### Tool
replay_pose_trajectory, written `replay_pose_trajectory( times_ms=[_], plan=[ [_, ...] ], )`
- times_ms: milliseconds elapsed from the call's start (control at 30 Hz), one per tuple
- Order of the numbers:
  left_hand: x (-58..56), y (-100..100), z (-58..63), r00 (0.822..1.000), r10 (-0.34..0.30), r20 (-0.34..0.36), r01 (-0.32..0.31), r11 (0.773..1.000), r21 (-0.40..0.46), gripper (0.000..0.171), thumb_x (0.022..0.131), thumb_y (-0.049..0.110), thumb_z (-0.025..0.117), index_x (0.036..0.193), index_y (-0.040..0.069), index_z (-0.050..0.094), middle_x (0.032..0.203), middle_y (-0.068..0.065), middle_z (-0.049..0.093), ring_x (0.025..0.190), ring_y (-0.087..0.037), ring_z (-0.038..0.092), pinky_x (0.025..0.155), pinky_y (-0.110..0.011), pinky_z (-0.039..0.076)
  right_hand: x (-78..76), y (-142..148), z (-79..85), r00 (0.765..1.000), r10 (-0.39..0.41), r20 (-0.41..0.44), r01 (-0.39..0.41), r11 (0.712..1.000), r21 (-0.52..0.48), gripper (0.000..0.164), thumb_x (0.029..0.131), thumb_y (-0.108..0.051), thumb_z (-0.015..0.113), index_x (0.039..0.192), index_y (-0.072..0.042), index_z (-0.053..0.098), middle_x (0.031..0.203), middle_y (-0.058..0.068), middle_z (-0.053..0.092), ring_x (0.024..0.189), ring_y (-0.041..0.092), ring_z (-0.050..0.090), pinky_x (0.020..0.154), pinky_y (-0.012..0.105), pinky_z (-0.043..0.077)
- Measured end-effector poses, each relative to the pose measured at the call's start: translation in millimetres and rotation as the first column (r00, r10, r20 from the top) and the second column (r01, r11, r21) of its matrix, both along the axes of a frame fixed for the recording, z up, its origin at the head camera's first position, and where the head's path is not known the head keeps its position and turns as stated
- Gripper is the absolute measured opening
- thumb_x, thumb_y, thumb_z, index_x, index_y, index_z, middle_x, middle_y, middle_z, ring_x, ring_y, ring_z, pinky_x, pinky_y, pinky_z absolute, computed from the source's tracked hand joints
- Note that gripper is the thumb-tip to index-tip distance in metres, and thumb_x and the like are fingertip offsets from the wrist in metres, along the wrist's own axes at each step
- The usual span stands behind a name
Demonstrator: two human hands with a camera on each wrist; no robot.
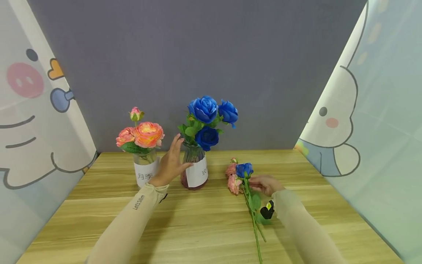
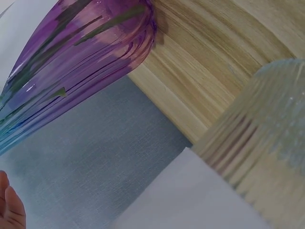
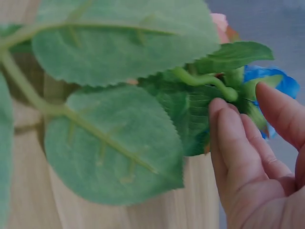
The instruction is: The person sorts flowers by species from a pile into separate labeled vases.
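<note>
Label 月季 [image 1: 145, 172] | label 玫… [image 1: 196, 173] | left hand [image 1: 169, 163] spread, empty | right hand [image 1: 266, 183] half-open at blue rose [image 1: 244, 169]

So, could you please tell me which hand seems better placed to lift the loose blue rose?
Probably the right hand: its fingers are right by this blue rose, whereas the left hand is farther off, by the purple vase.

The tabletop [image 1: 197, 231] looks like smooth, streaky-grained wood with a faint sheen; the backdrop [image 1: 211, 47] is matt woven cloth. The purple vase [image 2: 109, 47] is glossy, ribbed and translucent, like glass; the clear vase [image 2: 267, 124] looks ribbed and glassy too. Their labels [image 1: 196, 174] are plain matt paper. The blue roses [image 1: 203, 109] look like cloth, the leaves [image 3: 114, 138] matt and veined, the stem [image 3: 28, 90] smooth plastic, the sleeves [image 1: 126, 220] matt cloth
</note>
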State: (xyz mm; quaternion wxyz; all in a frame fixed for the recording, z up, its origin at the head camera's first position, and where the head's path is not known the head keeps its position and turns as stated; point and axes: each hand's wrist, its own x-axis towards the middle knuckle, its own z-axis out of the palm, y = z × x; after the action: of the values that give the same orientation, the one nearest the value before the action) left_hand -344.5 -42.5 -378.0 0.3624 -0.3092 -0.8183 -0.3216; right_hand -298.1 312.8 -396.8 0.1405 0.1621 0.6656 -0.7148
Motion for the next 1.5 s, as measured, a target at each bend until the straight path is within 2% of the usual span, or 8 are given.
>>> replay_pose_trajectory(
  times_ms=[233,400,533,733,867,1133,1333,1500],
  plan=[
    [1.4,0.1,1.2,1.000,0.002,0.002,-0.002,1.000,0.005,0.098,0.060,0.012,0.092,0.137,-0.005,0.034,0.147,-0.027,0.029,0.051,-0.016,0.043,0.045,-0.032,0.043,-4.3,-4.5,-1.8,1.000,0.010,0.013,-0.010,0.999,0.030,0.048,0.093,0.009,0.052,0.137,0.018,0.034,0.073,0.006,0.065,0.061,0.010,0.065,0.064,0.019,0.053],
    [1.3,-0.4,1.0,1.000,0.007,-0.006,-0.007,1.000,0.007,0.098,0.060,0.011,0.092,0.137,-0.005,0.033,0.147,-0.027,0.029,0.051,-0.016,0.044,0.045,-0.032,0.044,-8.6,-9.7,-2.7,1.000,-0.016,0.013,0.015,0.993,0.119,0.036,0.091,0.007,0.058,0.125,0.017,0.050,0.071,0.006,0.063,0.060,0.011,0.063,0.062,0.020,0.054],
    [1.9,0.3,1.2,1.000,0.004,0.004,-0.004,1.000,-0.001,0.097,0.062,0.011,0.091,0.138,-0.005,0.033,0.149,-0.026,0.028,0.051,-0.014,0.042,0.044,-0.031,0.042,-9.5,-13.9,-8.2,1.000,-0.005,-0.001,0.005,0.968,0.250,0.016,0.088,0.004,0.064,0.102,0.011,0.063,0.069,0.005,0.061,0.061,0.013,0.059,0.061,0.024,0.053],
    [1.5,0.2,1.1,1.000,0.011,-0.009,-0.011,1.000,0.000,0.097,0.061,0.011,0.092,0.137,-0.004,0.034,0.148,-0.027,0.029,0.050,-0.010,0.037,0.043,-0.030,0.040,-11.7,-26.4,-12.0,0.999,-0.023,-0.031,0.033,0.920,0.390,0.019,0.083,0.005,0.067,0.100,0.011,0.060,0.066,0.003,0.058,0.058,0.012,0.056,0.061,0.027,0.053],
    [1.5,0.0,0.5,1.000,0.010,-0.014,-0.010,1.000,-0.003,0.097,0.062,0.012,0.091,0.138,-0.004,0.033,0.148,-0.027,0.029,0.050,-0.009,0.037,0.042,-0.029,0.039,-15.6,-32.1,-13.4,0.997,-0.077,-0.021,0.079,0.927,0.367,0.014,0.082,0.010,0.063,0.095,0.010,0.059,0.057,0.004,0.055,0.049,0.010,0.054,0.051,0.023,0.050],
    [2.2,0.8,1.2,1.000,0.019,0.019,-0.018,1.000,-0.014,0.096,0.063,0.012,0.091,0.138,-0.004,0.033,0.149,-0.025,0.027,0.049,-0.010,0.038,0.042,-0.029,0.039,-15.7,-32.1,-13.0,0.992,-0.123,-0.031,0.126,0.942,0.311,0.008,0.081,0.014,0.058,0.084,0.006,0.060,0.056,0.006,0.053,0.045,0.011,0.050,0.045,0.023,0.046],
    [1.9,1.5,2.2,0.999,0.020,0.026,-0.020,1.000,-0.010,0.096,0.063,0.013,0.091,0.138,-0.003,0.033,0.149,-0.024,0.027,0.048,-0.012,0.039,0.043,-0.030,0.040,-18.3,-30.0,-7.0,0.992,-0.123,-0.001,0.118,0.948,0.295,0.023,0.078,0.017,0.053,0.065,-0.003,0.054,0.050,0.003,0.045,0.041,0.010,0.042,0.040,0.023,0.039],
    [2.2,0.5,2.5,0.999,0.029,0.013,-0.029,1.000,-0.011,0.095,0.062,0.014,0.091,0.137,-0.003,0.035,0.147,-0.026,0.030,0.048,-0.011,0.038,0.042,-0.029,0.040,-22.6,-26.0,4.8,0.996,-0.086,0.008,0.081,0.953,0.290,0.032,0.080,0.015,0.047,0.057,-0.008,0.051,0.048,0.001,0.044,0.040,0.008,0.039,0.041,0.021,0.037]
  ],
)
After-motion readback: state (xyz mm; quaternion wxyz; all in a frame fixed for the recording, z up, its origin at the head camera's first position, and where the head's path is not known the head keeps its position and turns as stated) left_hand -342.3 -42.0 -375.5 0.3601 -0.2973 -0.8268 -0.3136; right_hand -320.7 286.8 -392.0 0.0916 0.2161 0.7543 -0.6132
